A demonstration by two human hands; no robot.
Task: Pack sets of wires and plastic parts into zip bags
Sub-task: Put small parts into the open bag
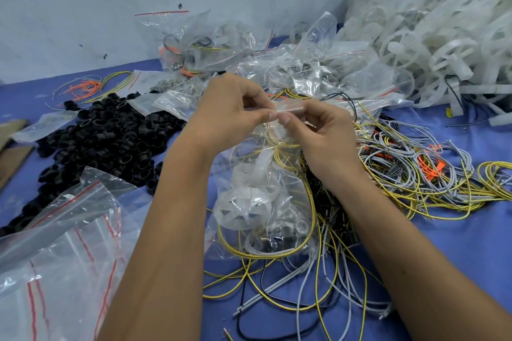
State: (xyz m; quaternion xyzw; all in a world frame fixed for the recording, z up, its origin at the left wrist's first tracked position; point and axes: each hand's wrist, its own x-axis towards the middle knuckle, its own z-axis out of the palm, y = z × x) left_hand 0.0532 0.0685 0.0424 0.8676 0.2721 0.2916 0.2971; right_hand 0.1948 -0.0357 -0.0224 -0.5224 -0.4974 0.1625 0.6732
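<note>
Both hands are raised above the blue surface (457, 243) and meet at the top edge of a clear zip bag (263, 202). The left hand (232, 111) pinches this edge between thumb and forefinger, and the grip is tight, with the other fingers curled. The right hand (324, 130) pinches the same edge just beside it, so the two thumbs are almost touching.

The zip bag hangs down from the fingers and its bottom rests on the loose wires (318, 285). Inside it there is a white plastic part (246, 202) shaped like a wheel, coiled yellow and grey wires, and some small dark pieces that I cannot identify.

To the left lies a heap of black plastic rings (105, 141). In the near left corner there is a stack of empty zip bags (63, 243) with red lines. Behind the hands is a pile of filled bags (235, 55), and at the far right a big heap of white plastic parts (443, 44). More grey, yellow and orange wires (429, 171) spread on the right side.
</note>
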